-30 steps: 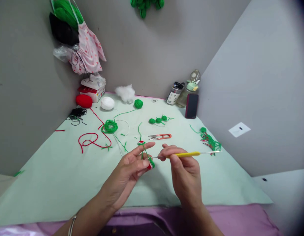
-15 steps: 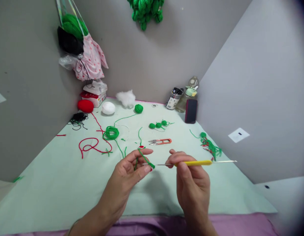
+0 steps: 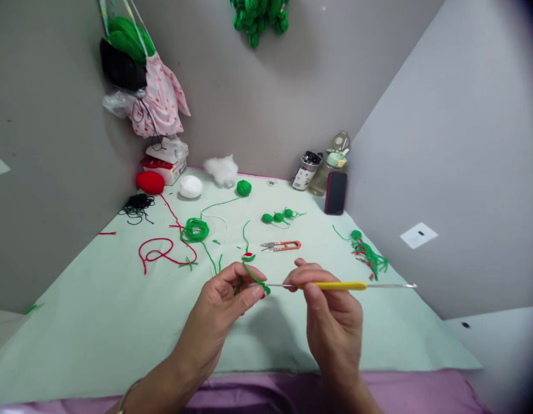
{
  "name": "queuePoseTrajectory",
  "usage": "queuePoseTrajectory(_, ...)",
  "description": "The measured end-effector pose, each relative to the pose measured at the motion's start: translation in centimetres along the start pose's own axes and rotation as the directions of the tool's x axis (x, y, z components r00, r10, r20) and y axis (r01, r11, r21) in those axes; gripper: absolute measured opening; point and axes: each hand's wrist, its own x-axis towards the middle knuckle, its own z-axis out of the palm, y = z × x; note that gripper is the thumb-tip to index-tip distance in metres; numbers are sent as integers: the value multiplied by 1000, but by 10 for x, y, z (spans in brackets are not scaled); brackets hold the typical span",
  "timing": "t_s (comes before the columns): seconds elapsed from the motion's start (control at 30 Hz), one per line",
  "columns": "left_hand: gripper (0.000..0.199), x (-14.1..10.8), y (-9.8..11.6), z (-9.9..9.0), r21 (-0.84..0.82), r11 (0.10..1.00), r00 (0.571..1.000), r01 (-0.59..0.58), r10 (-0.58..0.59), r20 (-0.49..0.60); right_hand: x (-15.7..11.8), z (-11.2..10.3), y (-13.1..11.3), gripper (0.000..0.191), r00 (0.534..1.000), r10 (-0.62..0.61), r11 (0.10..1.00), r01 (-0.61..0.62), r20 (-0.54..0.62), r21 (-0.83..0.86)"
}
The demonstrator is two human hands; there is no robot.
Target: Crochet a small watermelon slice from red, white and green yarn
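Note:
My left hand (image 3: 232,299) pinches a small green and red crochet piece (image 3: 265,290) between thumb and fingers. Green yarn (image 3: 254,274) runs from it over the forefinger. My right hand (image 3: 333,310) is closed around the yellow handle of a crochet hook (image 3: 339,286). The hook's thin metal shaft points left and its tip reaches the crochet piece, where fingers hide the very end. Just beyond the left fingertips lies a second small red, white and green crochet piece (image 3: 248,257) with a green tail. Orange-handled thread snips (image 3: 282,246) rest past both hands.
On the pale green cloth (image 3: 119,339) lie a green yarn coil (image 3: 195,230), looping red yarn (image 3: 156,253), a red ball (image 3: 150,183), a white ball (image 3: 191,187) and joined green balls (image 3: 277,217). A phone (image 3: 336,194) leans at the right, near tangled scraps (image 3: 369,256).
My right hand has moved slightly left, bringing the hook's shaft further to the crochet piece. My left hand keeps its pinch almost in place. The view has tilted a little.

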Motion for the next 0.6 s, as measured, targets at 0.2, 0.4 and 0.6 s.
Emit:
queuePoseTrajectory(0.2,11,-2,1,2,-5,1000,1000,0,0,15,0,1,0,20,1000,-1,1000,1,-5,-14)
queuePoseTrajectory(0.4,12,-2,1,1,-2,1000,1000,2,-2,16,0,1,-1,20,1000,-15,999,15,-3,-34)
queuePoseTrajectory(0.6,14,0,2,2,37,999,1000,7,-8,11,-1,-1,-1,20,1000,-23,998,23,6,-56)
